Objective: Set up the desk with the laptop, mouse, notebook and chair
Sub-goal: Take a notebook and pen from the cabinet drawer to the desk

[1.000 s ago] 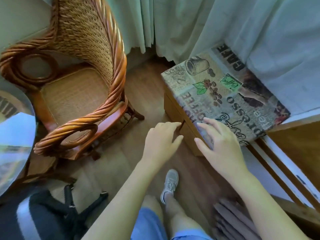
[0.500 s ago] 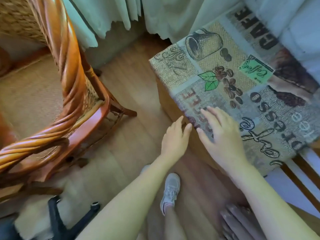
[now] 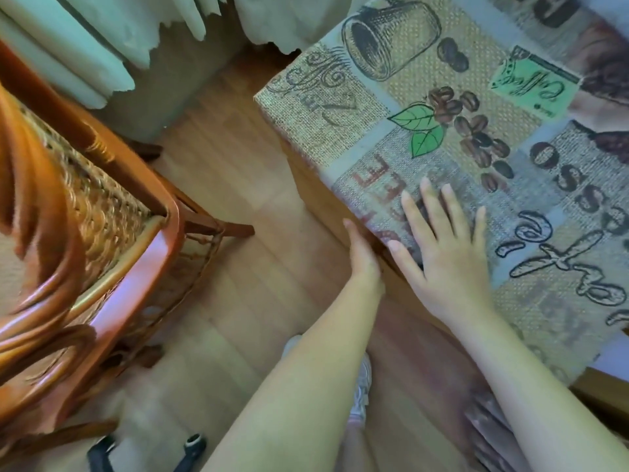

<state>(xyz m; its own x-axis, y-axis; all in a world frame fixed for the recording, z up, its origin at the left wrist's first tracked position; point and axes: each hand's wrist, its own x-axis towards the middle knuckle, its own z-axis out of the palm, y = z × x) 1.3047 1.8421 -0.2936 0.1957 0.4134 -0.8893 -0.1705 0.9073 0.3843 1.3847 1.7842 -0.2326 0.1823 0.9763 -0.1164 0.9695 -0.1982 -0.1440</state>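
**Hidden, cropped, blurred**

My left hand sits edge-on against the desk side, fingers tucked from view, so I can't tell its grip. The wicker chair is smeared with blur and cropped left. The tablecloth print runs off the top and right. My shoe is mostly behind my forearm.

Low wooden desk with a top covered in coffee-print cloth, standing on the wood floor. Woven rattan chair with shiny orange-brown frame, upright on the floor, well apart from the desk's near corner.
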